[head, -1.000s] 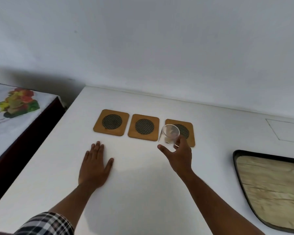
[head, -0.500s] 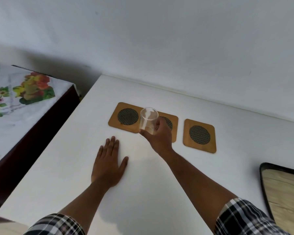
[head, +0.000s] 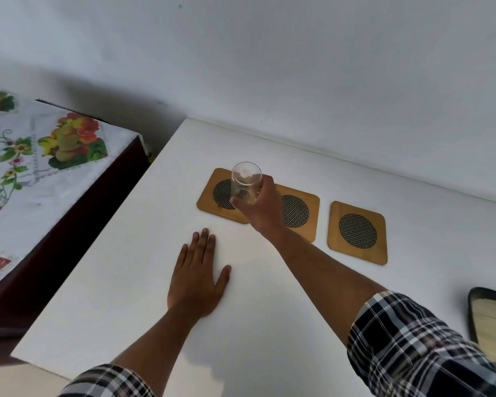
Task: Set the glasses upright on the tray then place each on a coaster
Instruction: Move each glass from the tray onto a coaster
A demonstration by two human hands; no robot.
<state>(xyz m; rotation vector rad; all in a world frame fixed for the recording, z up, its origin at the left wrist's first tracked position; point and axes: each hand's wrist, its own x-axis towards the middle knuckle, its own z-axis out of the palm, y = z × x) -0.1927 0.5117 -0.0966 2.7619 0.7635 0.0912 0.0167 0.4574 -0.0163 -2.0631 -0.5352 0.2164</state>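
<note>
Three wooden coasters with dark mesh centres lie in a row on the white table: the left coaster, the middle coaster and the right coaster. My right hand grips a clear glass upright over the left coaster; whether its base touches the coaster I cannot tell. My left hand rests flat on the table with fingers spread, in front of the coasters. Only a dark-rimmed corner of the tray shows at the right edge.
The white table ends at the left, where a lower surface with a floral cloth stands beside it. A grey wall runs behind the coasters.
My right hand has carried the glass leftward from the right coaster, past the middle one, to over the left coaster. The view has turned left, so the tray has slid mostly out of sight.
</note>
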